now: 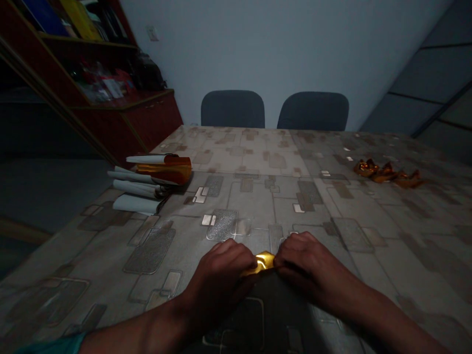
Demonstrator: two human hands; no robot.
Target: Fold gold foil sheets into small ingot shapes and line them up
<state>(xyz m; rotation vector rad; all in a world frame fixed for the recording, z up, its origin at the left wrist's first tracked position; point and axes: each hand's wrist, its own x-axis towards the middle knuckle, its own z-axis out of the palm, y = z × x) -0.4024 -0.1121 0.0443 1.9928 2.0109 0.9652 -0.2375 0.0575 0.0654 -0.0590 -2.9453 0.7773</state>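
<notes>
Dim room: a pale wall (273, 54) behind a patterned desk (254, 196).
Two dark chair backs (233, 109) rise beyond the desk's far edge. At left stands a reddish-brown cabinet (153, 120) with loaded shelves (79, 43), a socket plate (152, 33) on the wall near it; at right, a grey surface (416, 73) crossed by dark lines. Shadow fills the far left.
</notes>
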